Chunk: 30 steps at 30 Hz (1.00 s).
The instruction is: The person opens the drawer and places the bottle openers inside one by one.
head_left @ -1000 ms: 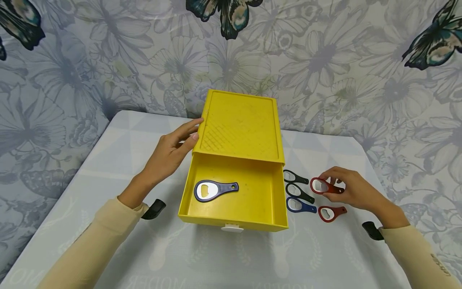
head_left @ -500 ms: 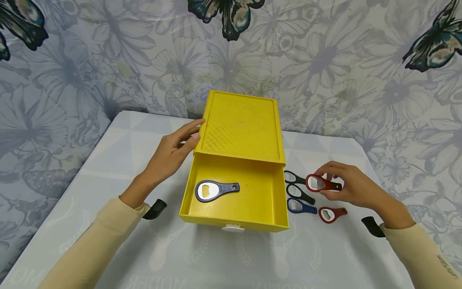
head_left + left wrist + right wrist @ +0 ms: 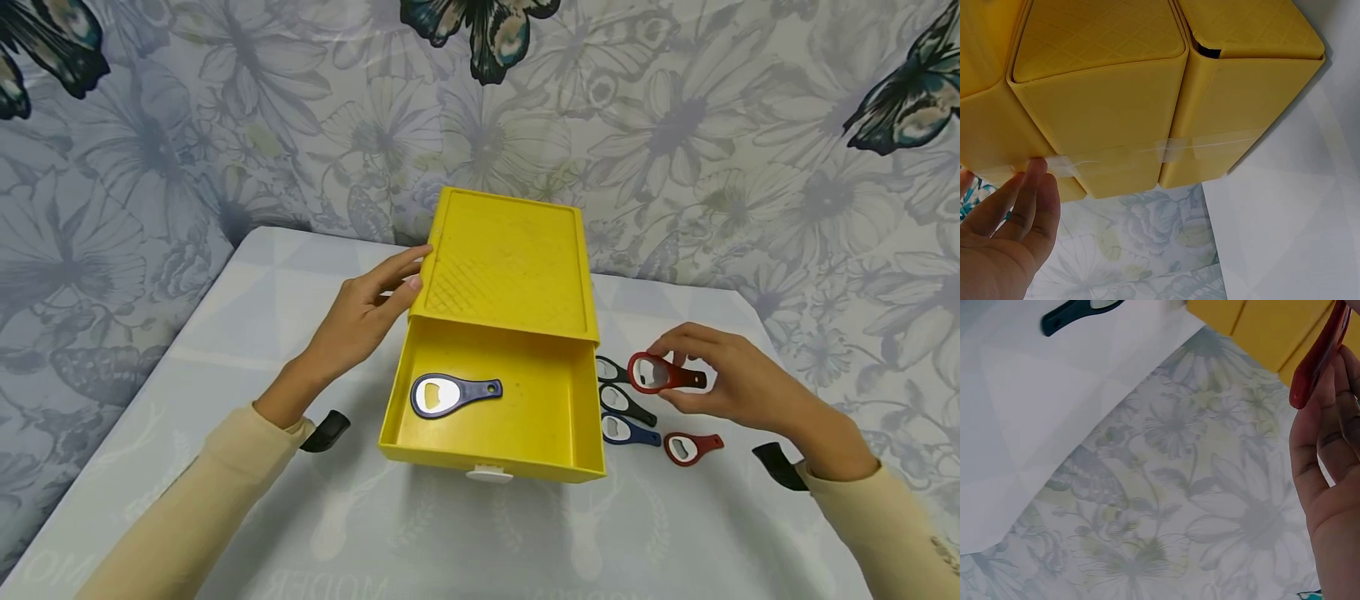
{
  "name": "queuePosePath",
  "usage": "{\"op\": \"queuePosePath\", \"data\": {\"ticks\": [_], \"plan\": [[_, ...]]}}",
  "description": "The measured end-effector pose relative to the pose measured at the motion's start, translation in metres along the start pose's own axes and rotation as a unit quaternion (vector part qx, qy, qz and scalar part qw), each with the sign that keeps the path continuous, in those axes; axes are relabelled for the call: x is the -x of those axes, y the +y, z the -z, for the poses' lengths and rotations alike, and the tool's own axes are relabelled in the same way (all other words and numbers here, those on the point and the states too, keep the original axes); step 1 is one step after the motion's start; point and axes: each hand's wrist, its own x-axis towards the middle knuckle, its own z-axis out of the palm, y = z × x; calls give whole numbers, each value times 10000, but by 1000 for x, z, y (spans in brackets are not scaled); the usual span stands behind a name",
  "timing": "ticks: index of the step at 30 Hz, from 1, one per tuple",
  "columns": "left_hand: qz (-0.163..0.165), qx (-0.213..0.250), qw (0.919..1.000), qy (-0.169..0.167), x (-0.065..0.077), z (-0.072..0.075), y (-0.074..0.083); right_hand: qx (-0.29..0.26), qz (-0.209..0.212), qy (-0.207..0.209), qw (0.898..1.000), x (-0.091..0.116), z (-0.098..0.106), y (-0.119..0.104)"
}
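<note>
My right hand (image 3: 738, 379) pinches a red bottle opener (image 3: 656, 373) between thumb and fingers, its rounded metal head toward the yellow drawer unit. In the right wrist view the red bottle opener (image 3: 1316, 369) shows edge-on above the fingers. My left hand (image 3: 348, 325) rests its fairly straight fingertips against the left side of the drawer unit (image 3: 510, 262). A dark blue bottle opener (image 3: 444, 394) lies in the pulled-out top drawer (image 3: 532, 417), head to the left. In the left wrist view the fingers (image 3: 1041, 200) reach the taped yellow side.
Right of the drawer, two black bottle openers (image 3: 626, 404), a blue one (image 3: 628, 431) and another red one (image 3: 692, 447) lie on the pale table (image 3: 465, 542). A white knob (image 3: 490, 475) sticks out of the drawer front. A patterned wall (image 3: 675, 183) stands behind.
My right hand has moved left and slightly up with the red bottle opener, which now overlaps a black one in the head view. The left hand stays at the drawer unit's side.
</note>
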Motion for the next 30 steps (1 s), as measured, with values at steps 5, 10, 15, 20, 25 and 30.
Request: {"op": "queuePosePath", "data": {"ticks": [5,10,15,20,25,30], "plan": [[28,-21,10000,-2,0,0,1,-116,508,218,9984,-10,10,-10],[93,-34,9999,-34,0,-1,2,-245,785,312,9961,-19,17,-18],[86,-42,10000,-14,1,0,2,-340,1025,326,9936,-29,24,-34],[68,4,10000,20,2,0,1,-573,1427,215,9879,-39,30,-56],[80,-6,10000,9,2,1,0,-726,1640,175,9836,-46,30,-69],[25,46,10000,-48,0,0,1,-903,1763,121,9801,-53,27,-76]]}}
